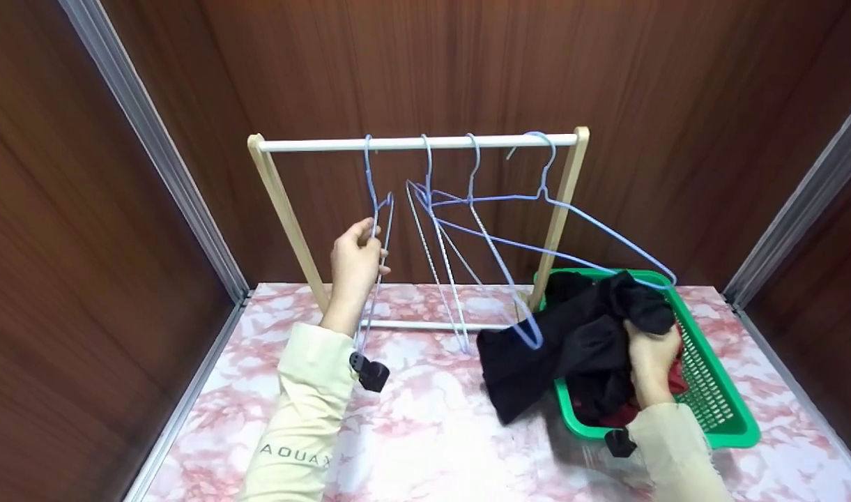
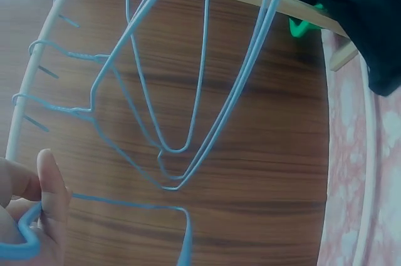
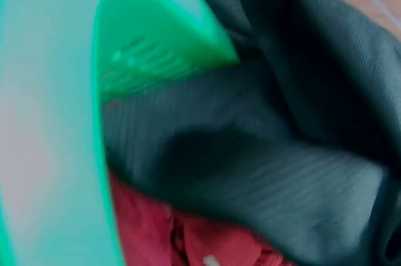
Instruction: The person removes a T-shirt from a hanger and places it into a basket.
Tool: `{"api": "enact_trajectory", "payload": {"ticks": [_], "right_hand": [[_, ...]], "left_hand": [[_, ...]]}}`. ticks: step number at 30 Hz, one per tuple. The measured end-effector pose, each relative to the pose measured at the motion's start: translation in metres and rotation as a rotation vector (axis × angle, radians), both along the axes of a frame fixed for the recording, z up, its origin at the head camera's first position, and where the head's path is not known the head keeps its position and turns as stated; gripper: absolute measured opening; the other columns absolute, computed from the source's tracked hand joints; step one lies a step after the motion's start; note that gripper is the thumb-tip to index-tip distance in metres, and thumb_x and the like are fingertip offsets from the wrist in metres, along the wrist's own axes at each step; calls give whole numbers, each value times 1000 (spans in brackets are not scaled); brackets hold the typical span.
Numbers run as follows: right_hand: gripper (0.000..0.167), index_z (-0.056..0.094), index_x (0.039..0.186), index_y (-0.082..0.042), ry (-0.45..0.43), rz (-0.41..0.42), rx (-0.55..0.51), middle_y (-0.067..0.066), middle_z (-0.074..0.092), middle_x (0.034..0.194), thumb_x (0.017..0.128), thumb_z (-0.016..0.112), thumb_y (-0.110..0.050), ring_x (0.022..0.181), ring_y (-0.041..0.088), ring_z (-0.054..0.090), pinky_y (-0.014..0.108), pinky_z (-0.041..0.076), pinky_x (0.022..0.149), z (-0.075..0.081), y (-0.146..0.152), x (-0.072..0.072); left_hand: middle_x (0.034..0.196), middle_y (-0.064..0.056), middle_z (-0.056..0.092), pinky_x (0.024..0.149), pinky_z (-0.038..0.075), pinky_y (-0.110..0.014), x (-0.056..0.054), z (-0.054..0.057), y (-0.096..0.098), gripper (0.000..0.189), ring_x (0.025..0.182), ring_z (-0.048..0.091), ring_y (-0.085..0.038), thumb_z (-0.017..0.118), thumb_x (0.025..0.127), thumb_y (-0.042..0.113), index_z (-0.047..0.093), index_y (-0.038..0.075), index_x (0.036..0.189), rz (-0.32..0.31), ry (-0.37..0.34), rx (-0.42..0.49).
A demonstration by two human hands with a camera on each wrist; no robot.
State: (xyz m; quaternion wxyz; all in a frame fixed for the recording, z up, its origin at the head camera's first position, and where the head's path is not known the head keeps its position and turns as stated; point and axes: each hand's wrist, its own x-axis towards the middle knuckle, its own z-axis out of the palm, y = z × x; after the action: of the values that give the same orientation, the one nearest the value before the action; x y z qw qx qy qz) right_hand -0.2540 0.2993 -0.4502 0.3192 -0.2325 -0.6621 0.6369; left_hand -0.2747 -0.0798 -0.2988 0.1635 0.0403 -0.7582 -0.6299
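Observation:
My left hand (image 1: 355,259) holds the leftmost blue wire hanger (image 1: 368,174) by its shoulder, the hook still over the rack's white bar (image 1: 313,146). In the left wrist view, the fingers (image 2: 55,197) curl about the hanger's blue wire (image 2: 22,241). Over the green basket (image 1: 735,422), my right hand (image 1: 654,355) grips a bunched black garment (image 1: 585,335), one end of which hangs past the basket's left side. The right wrist view has the black cloth (image 3: 250,172) up close, with the right hand out of sight.
Several other blue hangers (image 1: 498,254) hang along the bar, and the rightmost (image 1: 610,233) reaches over the basket. Red cloth (image 1: 678,373) lies in the basket under the black garment. The wooden rack leg (image 1: 286,209) stands on a pink marbled table (image 1: 425,432), between brown panel walls (image 1: 425,70).

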Motion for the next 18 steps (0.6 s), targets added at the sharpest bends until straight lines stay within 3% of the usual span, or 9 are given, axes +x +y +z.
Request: {"api": "enact_trajectory", "payload": {"ticks": [3, 6, 10, 12, 14, 16, 18], "right_hand": [[32, 58, 104, -11, 63, -44, 43, -28, 50, 80, 77, 66, 4, 82, -7, 48, 13, 39, 84, 0, 8, 1], [28, 58, 101, -13, 47, -91, 108, -30, 47, 78, 77, 66, -1, 80, -8, 45, 13, 37, 83, 3, 21, 3], [29, 59, 107, -7, -13, -135, 179, -32, 43, 78, 78, 65, -5, 80, -10, 41, 14, 36, 84, 8, 37, 5], [37, 57, 116, -3, 8, -132, 179, -32, 43, 82, 79, 63, -3, 86, -10, 43, 14, 37, 89, 12, 44, 5], [36, 58, 115, -7, 17, -150, 199, -32, 43, 84, 79, 62, -2, 89, -9, 44, 16, 37, 90, 16, 51, 6], [30, 57, 105, -17, 25, -171, 229, -30, 44, 83, 79, 61, -2, 90, 0, 48, 22, 38, 88, 19, 57, 7], [21, 54, 95, -15, 20, -200, 300, -19, 49, 83, 78, 61, -3, 92, 16, 53, 34, 38, 86, 21, 63, 9]], "left_hand": [[129, -18, 61, 46, 48, -14, 0, -1, -2, 42, 66, 57, -6, 42, 94, -1, 50, -2, 135, -4, -10, -25], [131, -17, 60, 47, 50, -15, 0, -1, -2, 42, 65, 58, -6, 41, 95, 0, 49, -1, 136, -6, -7, -50], [133, -17, 58, 49, 52, -19, 0, -2, -1, 41, 63, 57, -3, 41, 96, 1, 49, -1, 137, 1, -4, -52], [133, -17, 59, 49, 52, -20, 0, -3, -1, 41, 62, 56, -3, 43, 96, 2, 49, 0, 136, 1, -9, -48], [131, -17, 60, 48, 52, -19, 0, -4, -1, 39, 61, 55, -3, 44, 97, 3, 50, 1, 136, 5, -15, -40], [129, -18, 61, 45, 49, -16, 0, -5, -2, 38, 60, 55, -4, 46, 97, 4, 51, 2, 135, 9, -19, -34], [126, -18, 62, 44, 47, -15, 0, -6, -2, 36, 60, 55, -5, 48, 97, 6, 53, 2, 133, 18, -22, -32]]}}
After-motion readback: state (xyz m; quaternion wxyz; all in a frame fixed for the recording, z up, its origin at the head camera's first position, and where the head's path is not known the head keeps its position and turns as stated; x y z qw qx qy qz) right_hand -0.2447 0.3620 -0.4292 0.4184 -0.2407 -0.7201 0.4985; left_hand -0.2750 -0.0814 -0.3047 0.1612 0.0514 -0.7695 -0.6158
